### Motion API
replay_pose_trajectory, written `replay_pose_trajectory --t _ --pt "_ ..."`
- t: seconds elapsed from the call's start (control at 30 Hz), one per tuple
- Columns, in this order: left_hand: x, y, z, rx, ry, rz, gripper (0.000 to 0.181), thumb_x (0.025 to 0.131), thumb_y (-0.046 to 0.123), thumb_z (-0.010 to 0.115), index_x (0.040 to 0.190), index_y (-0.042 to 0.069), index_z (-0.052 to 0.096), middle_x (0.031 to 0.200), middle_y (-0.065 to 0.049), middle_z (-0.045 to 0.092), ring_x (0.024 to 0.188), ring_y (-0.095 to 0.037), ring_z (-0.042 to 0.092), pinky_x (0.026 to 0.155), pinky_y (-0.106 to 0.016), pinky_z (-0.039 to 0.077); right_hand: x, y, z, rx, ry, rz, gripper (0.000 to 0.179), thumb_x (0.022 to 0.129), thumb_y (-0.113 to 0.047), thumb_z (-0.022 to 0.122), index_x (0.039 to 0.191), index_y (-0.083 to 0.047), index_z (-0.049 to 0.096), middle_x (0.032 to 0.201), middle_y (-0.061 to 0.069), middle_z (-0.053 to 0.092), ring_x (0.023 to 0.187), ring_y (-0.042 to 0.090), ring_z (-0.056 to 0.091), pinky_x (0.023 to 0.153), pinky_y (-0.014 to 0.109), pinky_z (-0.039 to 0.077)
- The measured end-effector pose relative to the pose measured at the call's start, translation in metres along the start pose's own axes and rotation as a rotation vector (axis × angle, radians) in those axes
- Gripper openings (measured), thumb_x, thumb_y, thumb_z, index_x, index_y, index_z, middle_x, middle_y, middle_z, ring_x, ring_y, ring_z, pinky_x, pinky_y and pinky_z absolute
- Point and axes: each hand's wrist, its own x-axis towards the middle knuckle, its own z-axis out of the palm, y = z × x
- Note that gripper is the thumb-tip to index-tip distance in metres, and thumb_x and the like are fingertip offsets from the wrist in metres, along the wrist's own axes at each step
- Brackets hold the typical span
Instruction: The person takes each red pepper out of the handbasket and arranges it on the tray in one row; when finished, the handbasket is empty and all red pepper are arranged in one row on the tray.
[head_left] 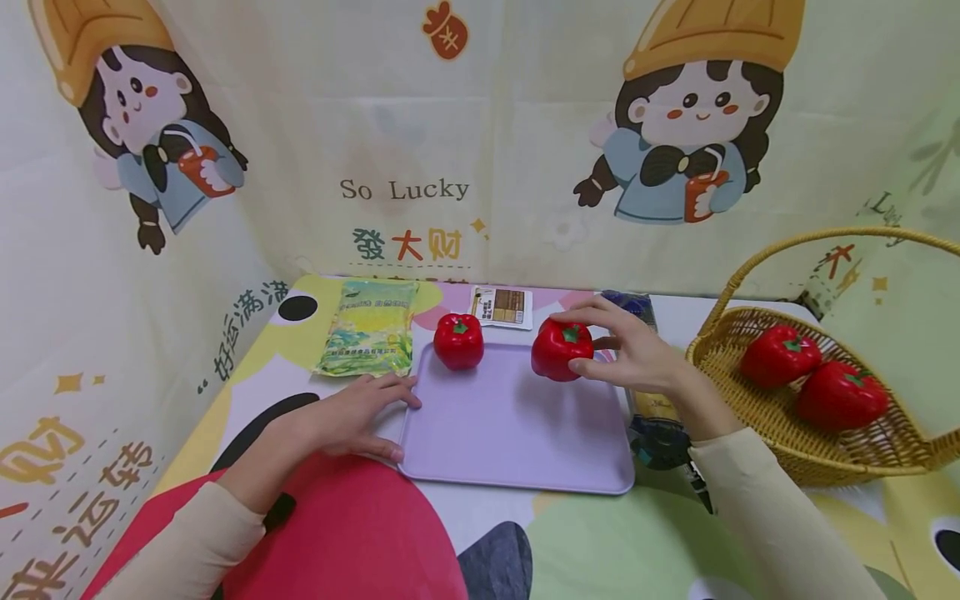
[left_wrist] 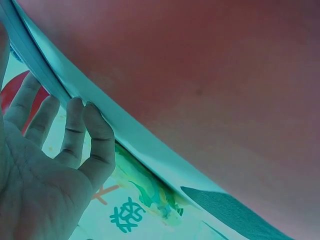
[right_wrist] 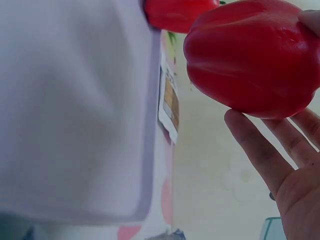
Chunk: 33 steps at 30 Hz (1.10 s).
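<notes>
My right hand (head_left: 637,346) grips a red bell pepper (head_left: 561,350) between thumb and fingers, above the right part of a lavender tray (head_left: 510,433). In the right wrist view that bell pepper (right_wrist: 250,60) appears clear of the tray floor, fingertips against its side. A second red bell pepper (head_left: 458,342) sits at the tray's far left corner. My left hand (head_left: 348,421) rests beside the tray, its fingertips touching the left rim. The left wrist view shows the fingers (left_wrist: 73,130) slightly bent along that rim, holding nothing.
A wicker basket (head_left: 720,367) with a tall handle stands at right, holding two red bell peppers (head_left: 840,396). Behind the tray lie a yellow-green packet (head_left: 371,325) and a small white packet (head_left: 502,307). Dark-and-gold packaging (head_left: 656,408) lies between tray and basket, partly covered by my right arm.
</notes>
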Motion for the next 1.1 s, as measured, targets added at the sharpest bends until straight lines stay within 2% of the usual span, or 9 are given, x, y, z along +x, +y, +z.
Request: replay_pose_trajectory --t 0.33,0.67,0.97,1.1 --pt "0.001 0.001 -0.001 0.002 -0.003 -0.002 0.073 0.075 0.055 0.086 0.139 0.032 0.059 0.164 -0.002 0.037 0.149 -0.032 0.033 0.112 -0.055 0.044 0.01 0.007 0.016 0.046 -0.036 0.01 0.065 0.082 -0.019 0.085 0.142 -0.021 0.06 0.144 0.006 0.053 0.134 0.03 0.047 0.09 0.047 0.06" --pt "0.001 0.0 0.0 0.005 0.001 -0.004 0.074 0.075 0.055 0.086 0.139 0.032 0.058 0.164 -0.002 0.037 0.149 -0.032 0.033 0.111 -0.054 0.045 0.023 0.007 0.032 0.09 -0.096 0.021 0.059 0.087 -0.022 0.082 0.141 -0.024 0.061 0.14 0.003 0.056 0.128 0.026 0.054 0.093 0.044 0.059" --pt "0.001 -0.001 -0.002 0.011 -0.005 -0.01 0.074 0.075 0.056 0.086 0.14 0.033 0.058 0.164 -0.002 0.036 0.149 -0.033 0.032 0.111 -0.055 0.045 0.03 0.012 0.039 0.098 -0.074 0.062 0.059 0.087 -0.023 0.081 0.142 -0.025 0.061 0.141 0.005 0.055 0.13 0.029 0.052 0.094 0.051 0.058" --pt "0.001 -0.001 0.0 0.006 -0.001 -0.006 0.074 0.075 0.056 0.086 0.139 0.033 0.058 0.164 -0.002 0.037 0.149 -0.033 0.032 0.111 -0.055 0.045 0.032 0.015 0.042 0.104 -0.077 0.08 0.058 0.088 -0.024 0.081 0.142 -0.025 0.061 0.139 0.004 0.056 0.129 0.028 0.052 0.094 0.05 0.058"
